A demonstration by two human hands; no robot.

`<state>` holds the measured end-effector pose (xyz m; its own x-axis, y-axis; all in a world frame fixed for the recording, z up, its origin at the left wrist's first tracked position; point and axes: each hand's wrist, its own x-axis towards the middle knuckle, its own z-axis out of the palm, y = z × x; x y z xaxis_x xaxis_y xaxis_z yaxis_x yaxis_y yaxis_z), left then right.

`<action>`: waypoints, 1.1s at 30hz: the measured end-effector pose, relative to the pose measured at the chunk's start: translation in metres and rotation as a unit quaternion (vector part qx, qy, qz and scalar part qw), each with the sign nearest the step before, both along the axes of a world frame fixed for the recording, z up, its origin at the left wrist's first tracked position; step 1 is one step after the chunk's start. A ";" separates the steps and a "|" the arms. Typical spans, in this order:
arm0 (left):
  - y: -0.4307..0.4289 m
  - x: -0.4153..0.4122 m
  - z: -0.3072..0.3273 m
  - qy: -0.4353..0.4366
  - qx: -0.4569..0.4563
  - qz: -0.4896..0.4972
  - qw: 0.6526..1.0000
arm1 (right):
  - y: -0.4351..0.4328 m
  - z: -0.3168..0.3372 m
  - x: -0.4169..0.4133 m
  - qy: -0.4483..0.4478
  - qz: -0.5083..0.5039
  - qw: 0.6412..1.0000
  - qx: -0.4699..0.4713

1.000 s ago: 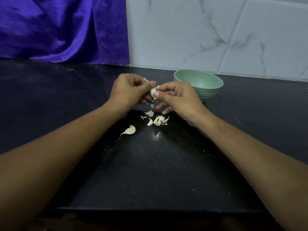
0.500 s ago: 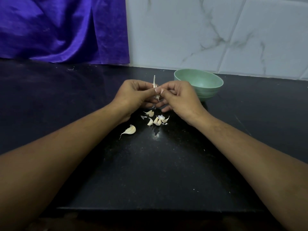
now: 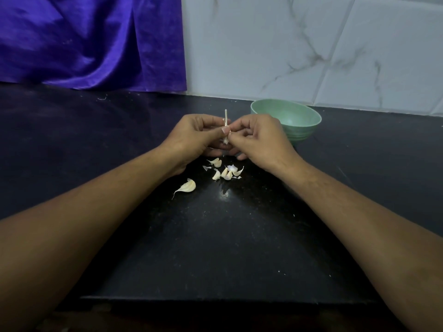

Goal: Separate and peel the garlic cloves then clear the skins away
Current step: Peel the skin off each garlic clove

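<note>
Over the last second the garlic stalk [image 3: 225,117] had swung upright between my fingers, where before only its tilted tip peeked out above my left hand [image 3: 196,136]. Both hands had settled a little lower and closer together, while the pieces on the counter lay just as they had.

Both forearms reached forward and met in front of me above the black counter [image 3: 215,248]. My left hand curled in from the left, its thumb pressed against the stalk from the near side and the other fingers folded behind it. My right hand [image 3: 260,140] came in from the right with its fingers bent and pinching the ragged lower end of the same stalk, so both hands were clamped on it. The thin top stood straight up above my knuckles.

I held one stalk. One large clove [image 3: 188,186] with a long pointed tail lay alone on the counter, nearer to me and to the left. Between it and my hands sat a loose scatter of small cloves and skins [image 3: 226,173], roughly seven or eight pieces; I could not tell cloves from skins for certain.

One green bowl [image 3: 299,133] stood on the counter just behind my right hand, and the part of its inside I could see was plain green wall. Behind it rose a marble-tiled wall [image 3: 287,44], with a purple cloth [image 3: 84,39] hanging to the left.
</note>
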<state>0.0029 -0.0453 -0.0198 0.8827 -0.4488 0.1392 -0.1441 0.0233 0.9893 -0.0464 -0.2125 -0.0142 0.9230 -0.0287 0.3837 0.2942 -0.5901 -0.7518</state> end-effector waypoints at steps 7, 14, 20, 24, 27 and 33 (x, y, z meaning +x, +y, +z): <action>-0.003 -0.004 0.000 0.017 -0.027 0.011 0.999 | 0.002 0.001 -0.002 -0.060 -0.014 0.996 -0.062; -0.007 -0.002 -0.003 0.013 -0.030 0.030 0.999 | 0.005 -0.006 0.004 -0.072 -0.041 0.996 -0.032; -0.006 -0.002 -0.001 0.039 -0.037 0.013 0.998 | 0.000 -0.004 0.004 -0.024 -0.019 0.998 0.049; -0.003 -0.002 0.004 0.057 -0.028 -0.012 0.998 | -0.003 0.001 0.006 0.025 0.005 0.996 0.087; 0.000 0.000 0.006 0.073 -0.032 0.005 0.997 | -0.010 0.006 0.001 0.058 0.033 0.993 0.096; 0.004 0.000 0.009 0.091 -0.031 0.002 0.995 | -0.020 0.010 -0.006 0.134 0.071 0.985 0.087</action>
<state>0.0031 -0.0414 -0.0104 0.8976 -0.4408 0.0049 0.0365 0.0854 0.9957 -0.0529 -0.2320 -0.0041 0.9899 0.0633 0.1272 0.1420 -0.4125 -0.8998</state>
